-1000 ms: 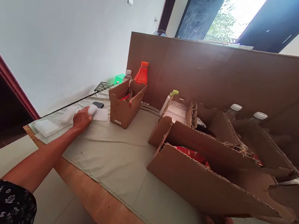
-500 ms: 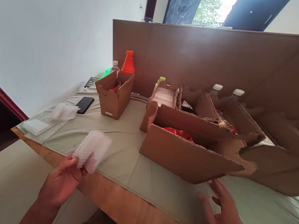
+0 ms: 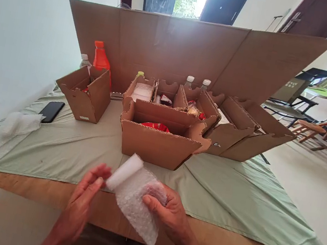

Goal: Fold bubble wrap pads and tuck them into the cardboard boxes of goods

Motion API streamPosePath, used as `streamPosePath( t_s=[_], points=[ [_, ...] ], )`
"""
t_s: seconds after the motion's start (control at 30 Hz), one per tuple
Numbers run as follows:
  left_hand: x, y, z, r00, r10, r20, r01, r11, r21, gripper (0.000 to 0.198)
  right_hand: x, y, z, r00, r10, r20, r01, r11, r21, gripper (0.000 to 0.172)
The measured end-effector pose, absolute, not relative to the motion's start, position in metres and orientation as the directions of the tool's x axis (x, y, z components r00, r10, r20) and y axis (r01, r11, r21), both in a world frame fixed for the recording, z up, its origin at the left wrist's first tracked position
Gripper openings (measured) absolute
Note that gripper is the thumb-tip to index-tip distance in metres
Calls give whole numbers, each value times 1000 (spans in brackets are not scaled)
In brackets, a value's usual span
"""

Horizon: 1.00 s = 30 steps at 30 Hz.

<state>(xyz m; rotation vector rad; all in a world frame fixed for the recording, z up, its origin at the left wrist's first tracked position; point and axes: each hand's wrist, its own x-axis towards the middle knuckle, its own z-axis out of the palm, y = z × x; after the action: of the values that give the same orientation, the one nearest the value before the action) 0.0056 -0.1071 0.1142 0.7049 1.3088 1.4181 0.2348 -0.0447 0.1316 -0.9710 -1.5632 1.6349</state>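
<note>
My right hand grips a sheet of bubble wrap between thumb and fingers, on the near side of the front box. The sheet's left edge is curled into a roll; its lower corner hangs loose. My left hand is unclenched, fingers slightly bent, just beside the roll; blur keeps me from telling whether it touches. I judge the step in hand as opening out this wrap; the next move calls for the left fingers to take the rolled edge while the right holds firm. A red packet lies inside the front box. Behind that box stands a row of boxes; to its left are a separate box, a black phone and loose wrap pieces on the bench.
</note>
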Motion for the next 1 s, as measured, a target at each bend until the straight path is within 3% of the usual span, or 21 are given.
streamPosePath(
  t_s=[0.07,0.1,0.2,0.27,0.37,0.47,0.53,0.6,0.7,0.77,0.9,1.0],
  points=[
    [-7,-108,115,-423,905,-56,-15,55,998,49,241,-41,137,-520,851,-81,80,-45,-996,36],
    [-11,-107,119,-401,915,33,115,15,993,49,244,-40,142,-554,828,-89,123,-24,-992,33],
    [-10,-100,150,-78,963,260,369,-214,904,55,248,-38,165,-703,706,-83,269,156,-950,22],
    [0,-92,176,205,917,342,368,-396,841,68,247,-40,182,-794,605,-59,329,345,-879,16],
    [17,-78,206,563,785,259,280,-476,834,85,247,-44,205,-860,508,-47,363,545,-756,19],
    [24,-64,207,729,681,73,362,-474,802,65,260,-48,221,-860,508,-42,381,586,-715,26],
    [22,-53,191,713,702,2,479,-489,729,33,276,-48,225,-818,575,-20,414,564,-715,32],
    [12,-44,171,649,760,-17,580,-480,658,18,296,-48,225,-730,684,-10,480,501,-721,38],
    [-14,-37,147,534,845,-29,668,-400,628,12,325,-47,218,-558,829,-44,552,330,-766,42],
    [-34,-37,143,448,890,-86,681,-277,678,13,340,-45,209,-444,894,-61,554,221,-802,44],
    [-69,-41,151,307,919,-248,597,17,802,19,351,-38,184,-321,940,-119,520,70,-851,47],
    [-86,-39,155,262,923,-281,527,107,843,20,346,-31,163,-290,948,-130,513,39,-858,44]
  ],
)
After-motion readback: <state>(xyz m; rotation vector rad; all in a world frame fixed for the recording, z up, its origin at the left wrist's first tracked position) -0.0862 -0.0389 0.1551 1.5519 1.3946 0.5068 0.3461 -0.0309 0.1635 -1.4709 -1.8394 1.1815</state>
